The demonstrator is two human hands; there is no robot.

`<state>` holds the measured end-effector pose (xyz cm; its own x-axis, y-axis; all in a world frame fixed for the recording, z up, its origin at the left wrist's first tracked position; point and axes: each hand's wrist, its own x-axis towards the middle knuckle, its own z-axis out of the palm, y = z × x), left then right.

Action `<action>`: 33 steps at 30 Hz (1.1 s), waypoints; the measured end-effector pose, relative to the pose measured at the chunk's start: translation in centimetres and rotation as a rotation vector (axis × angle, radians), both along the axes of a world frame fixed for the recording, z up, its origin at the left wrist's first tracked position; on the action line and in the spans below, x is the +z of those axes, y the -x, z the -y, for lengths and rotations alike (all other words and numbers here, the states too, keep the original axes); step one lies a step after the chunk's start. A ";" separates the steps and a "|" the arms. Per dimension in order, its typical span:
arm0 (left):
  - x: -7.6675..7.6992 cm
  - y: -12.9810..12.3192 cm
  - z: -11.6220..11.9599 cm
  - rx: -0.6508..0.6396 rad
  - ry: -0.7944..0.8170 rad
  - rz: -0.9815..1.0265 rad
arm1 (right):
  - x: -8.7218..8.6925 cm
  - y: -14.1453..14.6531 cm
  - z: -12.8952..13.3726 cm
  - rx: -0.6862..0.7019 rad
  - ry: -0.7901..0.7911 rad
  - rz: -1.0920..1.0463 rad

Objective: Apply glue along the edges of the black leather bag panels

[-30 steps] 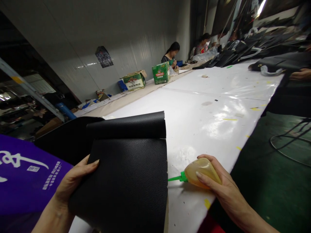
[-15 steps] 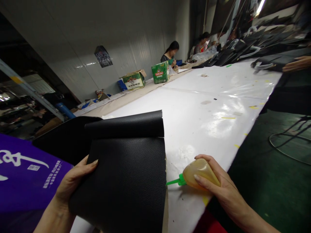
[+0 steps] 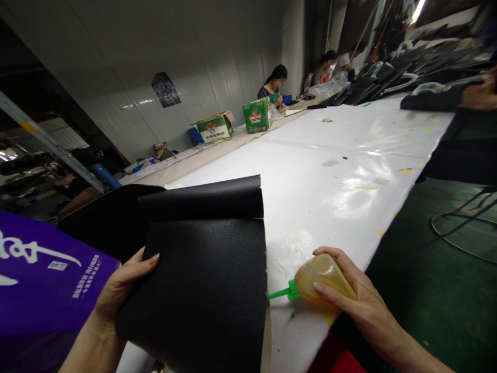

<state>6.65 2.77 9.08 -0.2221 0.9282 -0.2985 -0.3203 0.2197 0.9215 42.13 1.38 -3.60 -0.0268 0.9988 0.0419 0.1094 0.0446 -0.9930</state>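
A black grained leather panel (image 3: 209,280) fills the lower middle of the head view, its upper part folded over into a flap. My left hand (image 3: 126,285) grips its left side, thumb on top and the other fingers hidden underneath. In my right hand (image 3: 349,290) is a squeeze glue bottle (image 3: 320,280), amber and translucent, with a green nozzle. The fingers are wrapped round the bottle, which lies tilted sideways. Its nozzle tip is at the panel's right edge, where a pale layer shows; whether it touches, I cannot tell.
A white-covered table (image 3: 303,181) stretches away to the right. Green cartons (image 3: 257,115) stand along its far side, near a seated person (image 3: 274,88). Black bag pieces (image 3: 380,83) are heaped at the far right, beside another person's hand (image 3: 479,93). A purple bag (image 3: 42,280) hangs at the left.
The leather panel, both hands and the bottle shift very slightly right in view. At the far right, the other person's hand and the black piece by it have moved.
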 end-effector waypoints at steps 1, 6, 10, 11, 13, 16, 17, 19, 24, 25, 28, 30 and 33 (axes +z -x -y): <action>0.0 0.0 0.0 0.006 0.001 -0.001 | 0.0 -0.1 0.0 0.003 0.001 -0.012; 0.1 -0.3 0.0 0.026 0.006 0.011 | 0.7 0.4 -0.7 -0.075 0.015 -0.043; 0.1 -0.4 0.0 0.039 0.003 -0.009 | 1.1 0.8 -1.0 -0.067 0.008 0.001; 0.1 -0.4 0.1 0.034 0.005 -0.017 | 1.0 0.8 -1.0 -0.060 0.011 0.008; 0.1 -0.4 0.1 0.027 0.011 -0.024 | 0.9 0.6 -0.7 -0.041 0.024 0.015; 0.1 -0.4 0.0 0.028 0.018 -0.023 | 0.7 0.2 -0.3 0.003 0.034 0.004; 0.1 -0.4 0.0 0.031 0.020 -0.020 | 0.7 0.1 -0.2 0.014 0.034 -0.009; 0.1 -0.4 -0.1 0.032 0.017 -0.015 | 0.6 0.0 -0.2 0.012 0.034 -0.038; -0.1 -0.2 0.1 0.028 -0.012 0.009 | 0.5 -0.1 -0.1 -0.019 0.001 0.006; -0.1 -0.1 0.2 0.027 -0.015 0.012 | 0.5 -0.1 0.0 -0.011 -0.007 0.030; -0.2 0.0 0.3 0.020 -0.006 0.005 | 0.7 -0.3 0.4 0.038 -0.018 0.095; -0.1 -0.1 0.4 0.020 -0.012 0.002 | 0.8 -0.4 0.5 0.039 -0.036 0.116; -0.1 -0.2 0.5 0.013 -0.021 0.009 | 0.8 -0.5 0.4 -0.012 -0.071 0.129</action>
<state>6.83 2.30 9.01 -0.2314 0.9314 -0.2811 -0.3317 0.1961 0.9228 42.62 0.99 -2.80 -0.0242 0.9938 0.1089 0.2372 0.1116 -0.9650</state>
